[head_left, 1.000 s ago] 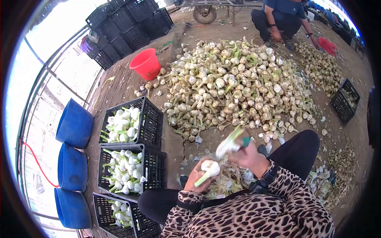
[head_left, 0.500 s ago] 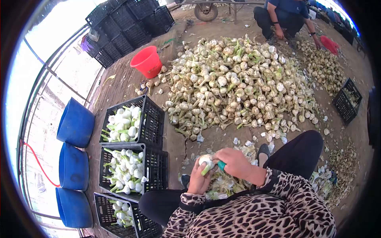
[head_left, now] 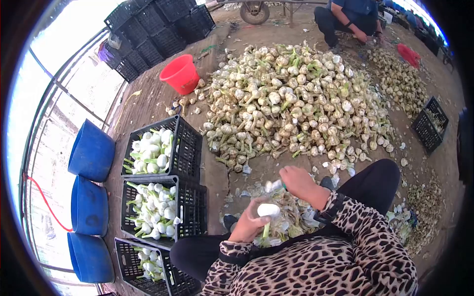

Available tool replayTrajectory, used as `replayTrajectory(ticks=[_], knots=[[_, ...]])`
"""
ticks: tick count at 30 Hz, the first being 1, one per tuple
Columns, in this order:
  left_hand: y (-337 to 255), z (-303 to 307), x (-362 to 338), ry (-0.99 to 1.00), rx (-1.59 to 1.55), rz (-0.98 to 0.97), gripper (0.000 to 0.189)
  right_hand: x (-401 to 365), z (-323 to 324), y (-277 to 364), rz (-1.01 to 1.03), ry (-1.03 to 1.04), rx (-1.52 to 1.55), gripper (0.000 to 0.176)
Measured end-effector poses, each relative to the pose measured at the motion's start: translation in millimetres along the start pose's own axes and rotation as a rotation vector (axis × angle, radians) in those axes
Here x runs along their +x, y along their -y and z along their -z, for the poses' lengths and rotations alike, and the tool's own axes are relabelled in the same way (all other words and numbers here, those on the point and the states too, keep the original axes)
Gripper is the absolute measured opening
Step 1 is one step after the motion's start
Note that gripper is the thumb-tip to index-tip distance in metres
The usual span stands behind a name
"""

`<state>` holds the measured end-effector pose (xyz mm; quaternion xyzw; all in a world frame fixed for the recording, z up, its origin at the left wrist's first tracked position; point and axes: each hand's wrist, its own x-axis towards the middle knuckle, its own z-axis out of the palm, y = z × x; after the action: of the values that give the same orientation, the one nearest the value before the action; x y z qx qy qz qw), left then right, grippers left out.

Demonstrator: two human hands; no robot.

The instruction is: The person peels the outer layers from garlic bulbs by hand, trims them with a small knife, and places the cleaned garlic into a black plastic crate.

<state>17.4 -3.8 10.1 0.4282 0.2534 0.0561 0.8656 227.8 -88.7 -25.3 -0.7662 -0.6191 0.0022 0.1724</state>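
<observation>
My left hand is closed around a garlic bulb, smooth and white, with its green stem pointing down. Up and to the right of it, my right hand grips a small green-handled tool, mostly hidden by the fingers; its kind does not show clearly. A pale scrap of skin is at the tool's end, blurred. Between my legs lie loose garlic skins. In front of me rises a big heap of unpeeled garlic.
On my left stand black crates holding white garlic, with blue tubs beyond them. A red bucket sits by the heap. Another person crouches at the far right, near a second garlic pile and a black crate.
My right hand has come away from the bulb, upward. The bulb in my left hand now shows a clean white side and sits slightly lower. The other person's arms have shifted.
</observation>
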Motion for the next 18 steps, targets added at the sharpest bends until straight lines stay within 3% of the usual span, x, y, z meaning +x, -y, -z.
replayTrajectory(ticks=[3, 6, 9, 13, 15, 16, 18], knots=[[-6.9, -5.2, 1.1, -0.105, 0.137, -0.209, 0.071, -17.8, -15.2, -4.3, -0.139, 0.269, -0.023, 0.019], [-0.1, 4.6, 5.0, -0.23, 0.441, -0.298, 0.073, -18.5, -2.3, 7.2, -0.087, 0.334, 0.324, 0.025], [3.0, 7.4, 5.3, -0.358, 0.885, -0.38, 0.068, -8.8, 9.5, 33.4, -0.213, 0.23, 1.024, 0.029], [-6.0, 6.3, -3.6, -0.484, 1.276, -0.373, 0.062, 0.3, 5.9, 49.1, 0.057, 0.053, 0.85, 0.022], [17.7, 26.1, 2.4, -0.427, 0.846, -0.41, 0.053, 3.2, -0.1, 47.2, -0.041, 0.012, 0.917, 0.02], [9.7, 24.0, -1.7, -0.408, 0.566, -0.276, 0.048, 2.7, -6.5, 42.2, -0.094, 0.104, 0.837, 0.02], [7.5, 31.6, -4.4, -0.479, -0.083, -0.251, 0.035, -4.9, -33.0, 29.8, -0.118, 0.249, 0.648, 0.02]])
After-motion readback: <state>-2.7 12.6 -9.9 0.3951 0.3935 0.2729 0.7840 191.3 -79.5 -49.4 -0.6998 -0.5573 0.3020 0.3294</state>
